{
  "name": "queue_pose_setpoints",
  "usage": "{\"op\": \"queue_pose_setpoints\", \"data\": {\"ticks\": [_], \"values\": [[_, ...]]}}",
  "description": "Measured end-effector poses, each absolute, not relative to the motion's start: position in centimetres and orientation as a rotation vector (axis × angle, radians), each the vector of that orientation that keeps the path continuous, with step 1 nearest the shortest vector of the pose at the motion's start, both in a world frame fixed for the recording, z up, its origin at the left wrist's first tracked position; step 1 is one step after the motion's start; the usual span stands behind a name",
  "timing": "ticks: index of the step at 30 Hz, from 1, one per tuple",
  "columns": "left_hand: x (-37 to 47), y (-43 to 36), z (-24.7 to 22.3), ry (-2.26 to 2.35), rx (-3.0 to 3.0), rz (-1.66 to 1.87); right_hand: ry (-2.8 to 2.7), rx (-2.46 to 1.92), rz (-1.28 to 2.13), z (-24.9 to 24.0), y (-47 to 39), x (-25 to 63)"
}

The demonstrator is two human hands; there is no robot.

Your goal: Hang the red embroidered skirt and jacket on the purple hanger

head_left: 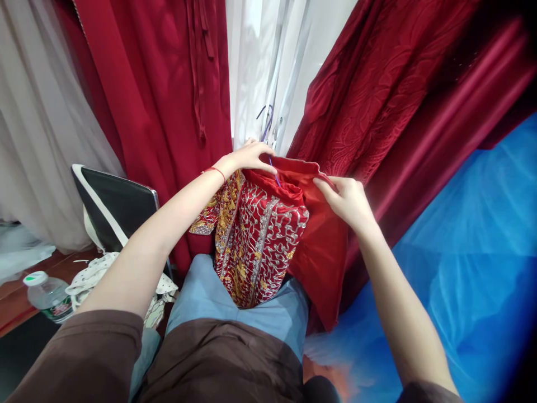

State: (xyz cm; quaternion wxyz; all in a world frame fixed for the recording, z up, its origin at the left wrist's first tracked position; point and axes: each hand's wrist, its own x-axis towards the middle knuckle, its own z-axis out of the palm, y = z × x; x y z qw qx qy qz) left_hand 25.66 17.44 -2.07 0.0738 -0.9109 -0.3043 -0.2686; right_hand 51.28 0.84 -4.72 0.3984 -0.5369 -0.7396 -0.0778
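Observation:
A red garment (260, 240) with silver and gold embroidery hangs in front of my lap, its plain red lining (321, 240) spread out on the right. A purple hanger (265, 120) shows its hook above the garment, and part of it runs down inside the neckline. My left hand (251, 157), with a thin red string at the wrist, is curled over the garment's top left edge beside the hanger; its fingertips are partly hidden. At the upper right edge of the lining, my right hand (346, 198) pinches the cloth between thumb and fingers.
Dark red gowns (168, 84) hang on both sides, with white cloth between them. To the left are a black chair back (121, 207), a patterned white cloth (92, 274) and a plastic bottle (48, 294). Blue tulle (457, 268) spreads along the right.

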Motion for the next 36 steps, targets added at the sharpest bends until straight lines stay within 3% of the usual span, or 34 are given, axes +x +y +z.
{"op": "queue_pose_setpoints", "data": {"ticks": [4,9,14,21,30,36], "values": [[27.0,17.3,-2.9,-0.939,-2.603,-0.799,-1.824,-1.491,-0.347,-5.7,-0.2,48.7],[28.7,16.8,-4.0,-1.062,-2.469,-0.811,-1.889,-1.783,-0.489,-13.6,1.8,43.0],[29.5,15.8,-5.7,-1.077,-2.378,-0.997,-1.978,-1.774,-0.546,-19.5,8.5,43.3],[27.4,14.5,-11.3,-1.389,-1.979,-1.446,-1.937,-1.772,-0.508,-20.7,12.6,45.9],[25.7,12.3,-19.4,-1.761,-1.577,-1.811,-1.762,-1.862,-0.405,-21.4,11.2,43.5],[24.2,13.3,-22.0,-1.788,-1.879,-1.802,-1.665,-1.742,-0.323,-21.5,10.3,43.6]]}}
